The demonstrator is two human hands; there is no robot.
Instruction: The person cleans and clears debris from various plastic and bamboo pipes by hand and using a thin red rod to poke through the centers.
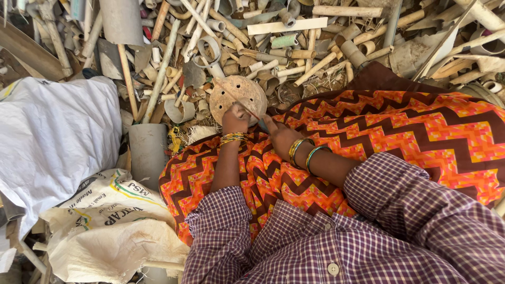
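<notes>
My left hand [235,118] grips the lower edge of a round tan disc with several holes [238,94], holding it upright at the knee. My right hand [280,135] rests just to the right on the orange and brown zigzag cloth [400,131] over my lap. A thin stick or rod [239,102] runs across the disc's face towards my right hand; whether the fingers pinch it I cannot tell clearly. Both wrists carry coloured bangles, and checked purple sleeves cover the forearms.
A deep heap of cut plastic pipes and scraps [273,47] fills the ground ahead. A grey pipe piece [148,152] stands at the left of my lap. White woven sacks [58,137] lie at the left, another printed sack [113,221] below them.
</notes>
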